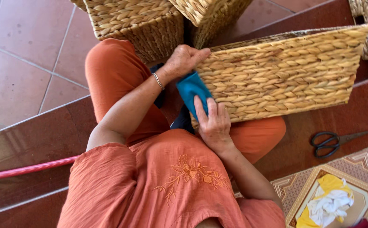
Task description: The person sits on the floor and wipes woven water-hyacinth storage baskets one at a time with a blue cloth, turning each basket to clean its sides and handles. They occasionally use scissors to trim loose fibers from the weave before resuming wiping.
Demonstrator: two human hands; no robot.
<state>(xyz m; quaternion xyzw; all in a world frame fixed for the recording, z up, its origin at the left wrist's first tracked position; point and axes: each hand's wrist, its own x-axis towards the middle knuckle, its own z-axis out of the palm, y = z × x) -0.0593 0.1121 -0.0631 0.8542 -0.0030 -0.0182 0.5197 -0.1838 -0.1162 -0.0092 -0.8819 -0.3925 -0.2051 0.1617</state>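
Right hand (212,122), fingers (201,106) extended and pressed side by side, flat on a teal cloth (192,90) at the near end of a woven basket (277,78). The basket lies on its side across the lap, long axis running from the fingers away to the right, open mouth apparently facing away. Beyond the cloth, left hand (183,60) is curled over the basket's end, thumb along the rim. Past these fingers stand two more woven baskets (137,21). Right of the fingers, well apart, black scissors (332,141) lie on the floor.

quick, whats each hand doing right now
left hand: closed, gripping the woven basket at its corner
right hand: fingers flat, pressing the blue cloth against the basket
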